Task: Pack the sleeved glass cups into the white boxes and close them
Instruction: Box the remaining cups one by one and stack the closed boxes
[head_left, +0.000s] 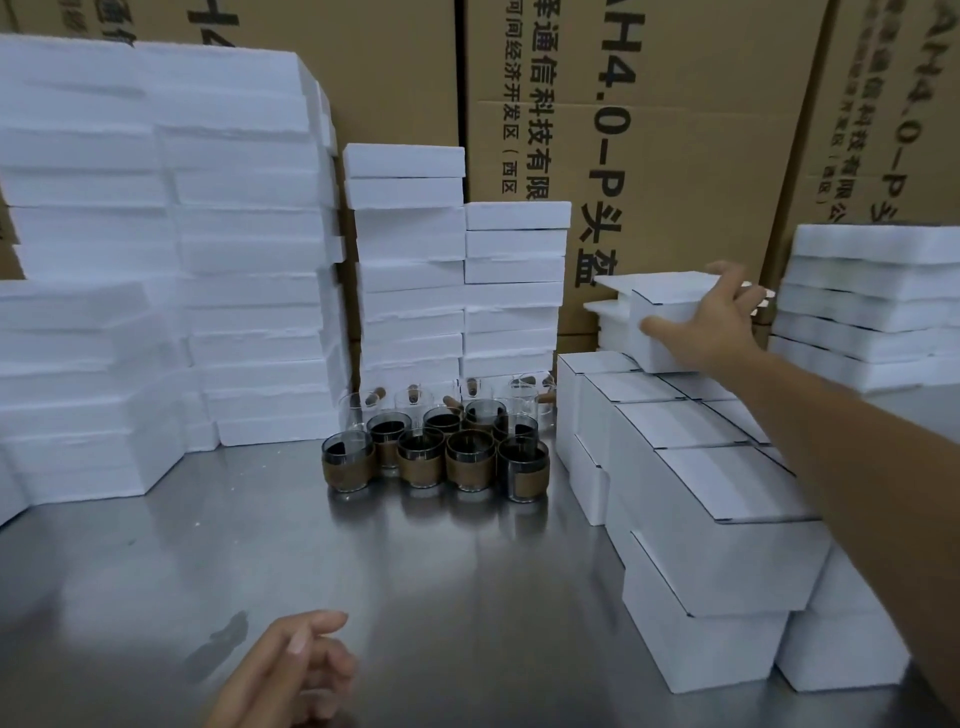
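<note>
I am gripping a closed white box (670, 332) in my right hand (719, 325) atop the stack, my left hand (291, 670) hovering loosely curled, holding nothing, near the sleeved cups (436, 447).

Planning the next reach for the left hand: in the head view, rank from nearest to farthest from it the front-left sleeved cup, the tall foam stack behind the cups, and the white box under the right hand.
From the left hand:
1. Front-left sleeved cup, table centre, just ahead.
2. Tall foam stack, behind the cups by the cartons.
3. White box, far right, gripped by the right hand.
</note>
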